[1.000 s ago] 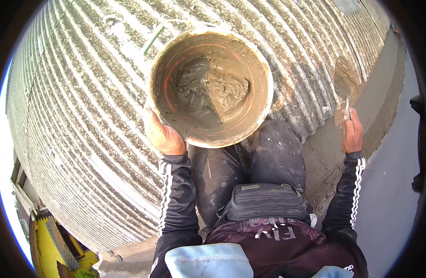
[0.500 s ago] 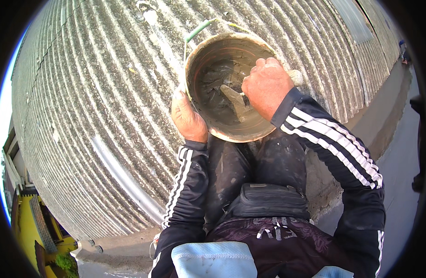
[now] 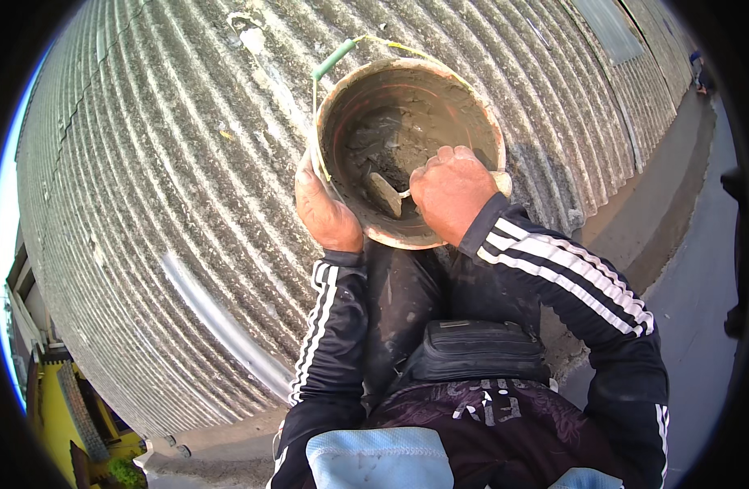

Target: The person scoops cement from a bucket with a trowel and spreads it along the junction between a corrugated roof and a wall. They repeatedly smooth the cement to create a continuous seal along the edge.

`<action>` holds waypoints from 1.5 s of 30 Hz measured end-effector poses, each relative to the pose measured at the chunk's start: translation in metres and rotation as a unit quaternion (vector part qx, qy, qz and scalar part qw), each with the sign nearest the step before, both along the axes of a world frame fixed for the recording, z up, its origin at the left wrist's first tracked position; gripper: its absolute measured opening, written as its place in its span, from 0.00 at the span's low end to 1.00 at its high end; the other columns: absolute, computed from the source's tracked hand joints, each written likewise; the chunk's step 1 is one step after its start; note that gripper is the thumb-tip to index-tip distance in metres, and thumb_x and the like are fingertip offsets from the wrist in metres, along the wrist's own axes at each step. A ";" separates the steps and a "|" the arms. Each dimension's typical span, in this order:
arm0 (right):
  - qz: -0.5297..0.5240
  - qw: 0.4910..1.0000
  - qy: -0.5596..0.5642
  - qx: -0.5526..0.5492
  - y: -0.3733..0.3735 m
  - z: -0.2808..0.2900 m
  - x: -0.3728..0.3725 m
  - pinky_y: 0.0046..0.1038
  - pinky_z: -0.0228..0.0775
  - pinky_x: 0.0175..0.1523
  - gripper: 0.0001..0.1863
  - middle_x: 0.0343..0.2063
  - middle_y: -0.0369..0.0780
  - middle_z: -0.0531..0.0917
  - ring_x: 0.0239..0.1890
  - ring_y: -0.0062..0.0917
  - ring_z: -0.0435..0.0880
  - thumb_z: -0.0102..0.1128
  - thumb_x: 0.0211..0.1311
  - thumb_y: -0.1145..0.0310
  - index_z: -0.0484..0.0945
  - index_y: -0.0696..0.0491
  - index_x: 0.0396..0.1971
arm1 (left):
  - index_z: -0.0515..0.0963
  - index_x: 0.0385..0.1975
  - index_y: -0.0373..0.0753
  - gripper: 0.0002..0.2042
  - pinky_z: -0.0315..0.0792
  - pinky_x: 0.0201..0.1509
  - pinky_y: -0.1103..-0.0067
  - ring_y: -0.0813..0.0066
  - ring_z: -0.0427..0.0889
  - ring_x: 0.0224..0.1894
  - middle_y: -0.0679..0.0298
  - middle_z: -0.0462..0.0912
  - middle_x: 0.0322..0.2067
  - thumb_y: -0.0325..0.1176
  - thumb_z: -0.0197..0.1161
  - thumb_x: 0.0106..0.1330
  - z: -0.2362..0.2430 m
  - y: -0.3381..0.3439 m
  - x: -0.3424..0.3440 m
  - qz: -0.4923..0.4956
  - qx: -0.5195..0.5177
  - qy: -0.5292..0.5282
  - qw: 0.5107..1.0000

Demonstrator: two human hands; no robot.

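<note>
Trowel (image 3: pixel 385 196) inside bucket (image 3: pixel 464 99), both hands occupied

Head view: left hand (image 3: pixel 329 213) holds bucket's side at its 8 o'clock, some fingers hidden; right hand (image 3: pixel 453 194) wrapped round trowel handle, blade at 7 o'clock inside. Bucket contains mortar (image 3: pixel 403 145); grey strip (image 3: pixel 650 226) toward 4 o'clock looks already spread. Amount left: can't tell.

And here's the corrugated roof (image 3: pixel 187 204), with a pale, shiny strip (image 3: pixel 228 330) running down towards its lower edge and a smooth grey panel (image 3: pixel 609 31) up by the top right corner. Out past the lower left corner, there's a yellow building (image 3: pixel 55 407) with a green shrub (image 3: pixel 126 473) near it, and at the far right, a small, blurry person (image 3: pixel 700 73)!
</note>
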State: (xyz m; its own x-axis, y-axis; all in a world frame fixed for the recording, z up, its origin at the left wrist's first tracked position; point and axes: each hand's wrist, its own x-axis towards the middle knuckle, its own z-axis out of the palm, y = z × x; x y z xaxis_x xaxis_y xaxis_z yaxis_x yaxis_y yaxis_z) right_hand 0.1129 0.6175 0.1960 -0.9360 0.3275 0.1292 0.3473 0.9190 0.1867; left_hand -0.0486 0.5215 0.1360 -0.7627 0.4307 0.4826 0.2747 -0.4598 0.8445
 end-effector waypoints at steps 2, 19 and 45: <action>-0.051 0.990 0.049 -0.121 0.010 -0.001 0.011 0.39 0.74 0.48 0.08 0.30 0.44 0.89 0.39 0.39 0.87 0.62 0.57 0.68 0.88 0.52 0.31 | 0.72 0.62 0.24 0.27 0.67 0.68 0.71 0.65 0.77 0.61 0.51 0.79 0.59 0.43 0.36 0.85 0.000 -0.002 -0.001 0.038 -0.031 0.047 0.998; 0.082 0.992 0.028 0.086 0.052 0.058 0.079 0.33 0.73 0.47 0.07 0.25 0.37 0.85 0.38 0.29 0.83 0.65 0.55 0.71 0.89 0.49 0.33 | 0.77 0.58 0.27 0.17 0.74 0.58 0.80 0.79 0.80 0.51 0.61 0.84 0.51 0.34 0.54 0.81 -0.005 0.001 -0.001 -0.003 0.008 -0.064 0.998; -0.552 0.641 0.431 -0.314 0.024 -0.204 0.250 0.45 0.76 0.48 0.21 0.38 0.54 0.85 0.42 0.54 0.84 0.65 0.64 0.55 0.77 0.58 0.43 | 0.75 0.58 0.20 0.25 0.72 0.59 0.72 0.63 0.78 0.52 0.48 0.79 0.53 0.43 0.53 0.80 -0.002 -0.004 0.000 0.166 -0.232 0.105 0.953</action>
State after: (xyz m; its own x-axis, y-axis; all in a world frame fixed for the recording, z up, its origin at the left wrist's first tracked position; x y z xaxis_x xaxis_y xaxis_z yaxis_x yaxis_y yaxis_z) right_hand 0.3625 0.6416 -0.0081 0.2407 0.9698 -0.0397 0.5757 -0.1755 -0.7986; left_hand -0.0489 0.5178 0.1339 -0.8011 0.3879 0.4558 0.5256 0.0916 0.8458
